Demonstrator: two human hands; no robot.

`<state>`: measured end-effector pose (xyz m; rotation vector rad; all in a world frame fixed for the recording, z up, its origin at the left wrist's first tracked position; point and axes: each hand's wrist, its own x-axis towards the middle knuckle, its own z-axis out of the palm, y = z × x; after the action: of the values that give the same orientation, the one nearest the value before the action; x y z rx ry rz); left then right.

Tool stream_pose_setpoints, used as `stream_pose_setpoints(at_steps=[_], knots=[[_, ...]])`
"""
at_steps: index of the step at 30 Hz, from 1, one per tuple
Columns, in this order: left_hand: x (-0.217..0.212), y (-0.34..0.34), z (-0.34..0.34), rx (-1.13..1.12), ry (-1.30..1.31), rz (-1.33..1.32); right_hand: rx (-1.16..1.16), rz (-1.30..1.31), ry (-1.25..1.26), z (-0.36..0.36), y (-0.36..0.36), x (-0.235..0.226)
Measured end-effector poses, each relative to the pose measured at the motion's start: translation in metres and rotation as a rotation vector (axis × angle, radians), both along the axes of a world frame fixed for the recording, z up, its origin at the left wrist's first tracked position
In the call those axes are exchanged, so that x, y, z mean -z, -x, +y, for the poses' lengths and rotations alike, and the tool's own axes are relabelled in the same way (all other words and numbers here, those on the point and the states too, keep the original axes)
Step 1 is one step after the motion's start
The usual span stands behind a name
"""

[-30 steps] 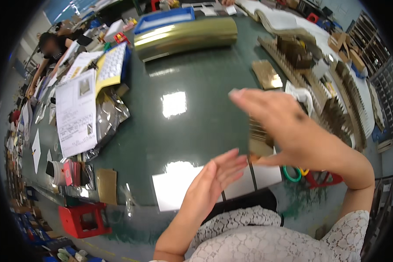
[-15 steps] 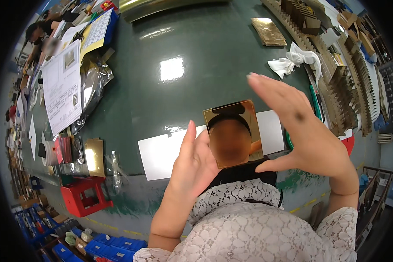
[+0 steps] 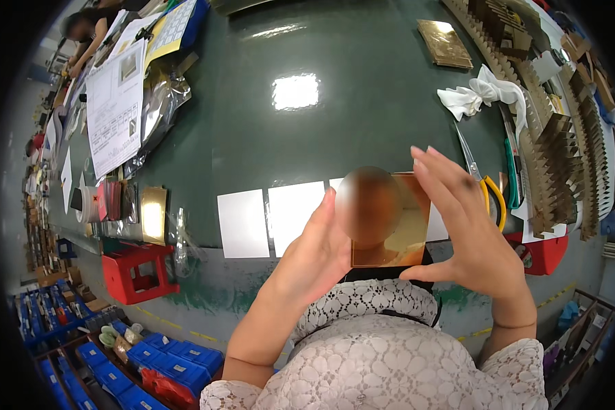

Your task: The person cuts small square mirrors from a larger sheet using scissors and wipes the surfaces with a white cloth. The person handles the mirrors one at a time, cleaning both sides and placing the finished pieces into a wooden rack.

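Note:
A gold-tinted mirror sheet [image 3: 404, 240], squarish and glossy, is held up above the table's near edge. My left hand [image 3: 309, 254] grips it by its left side, the thumb upright along that edge and the other fingers mostly hidden behind. Around the right side, my right hand [image 3: 473, 236] is spread, fingertips by the upper corner and thumb by the lower edge; whether it touches the sheet I cannot tell. Beneath lie white cards in a row, a left one [image 3: 242, 225] and another [image 3: 290, 208] beside it, the others partly covered by the sheet and my hands.
Yellow-handled scissors [image 3: 490, 195] lie beyond my right hand, near a white cloth [image 3: 482, 94] and gold sheets [image 3: 444, 44]. Toothed cardboard strips [image 3: 550, 147] line the right. Papers [image 3: 115, 113], a gold piece [image 3: 154, 215] and a red stool [image 3: 138, 272] are left.
The mirror sheet has shifted right and turned straighter in my left hand. My right hand has come down and closer to its right side. The view has shifted, showing separate white cards and scissors.

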<state>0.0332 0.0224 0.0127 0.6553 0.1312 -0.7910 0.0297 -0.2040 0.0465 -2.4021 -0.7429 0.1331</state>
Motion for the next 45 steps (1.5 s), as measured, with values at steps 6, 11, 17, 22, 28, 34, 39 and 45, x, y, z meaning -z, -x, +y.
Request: stream_pose_setpoints(at_steps=[6, 11, 17, 22, 28, 34, 39, 45], knots=[[0.005, 0.0, -0.012, 0.033, -0.003, -0.054, 0.089, 0.013, -0.143, -0.012, 0.013, 0.015], [0.022, 0.016, -0.018, -0.008, -0.046, -0.235, 0.288, 0.015, -0.272, -0.007, 0.026, 0.036], [0.03, 0.038, -0.023, -0.143, -0.158, -0.375, 0.296, 0.018, -0.409, 0.011, 0.028, 0.04], [0.027, 0.031, -0.017, -0.254, -0.176, -0.407, 0.238, -0.031, -0.271, 0.017, 0.021, 0.024], [0.029, 0.018, 0.006, -0.302, -0.049, -0.302, 0.545, -0.167, -0.061, -0.026, -0.026, 0.007], [0.027, 0.018, 0.02, -0.276, -0.035, -0.083, 0.726, -0.136, 0.228, -0.074, -0.082, 0.038], [0.031, 0.014, 0.031, -0.257, 0.079, -0.031, 0.686, -0.158, 0.135, -0.087, -0.098, 0.063], [0.032, 0.016, 0.031, -0.277, 0.025, -0.009, 0.878, -0.059, -0.168, -0.1, -0.102, 0.079]])
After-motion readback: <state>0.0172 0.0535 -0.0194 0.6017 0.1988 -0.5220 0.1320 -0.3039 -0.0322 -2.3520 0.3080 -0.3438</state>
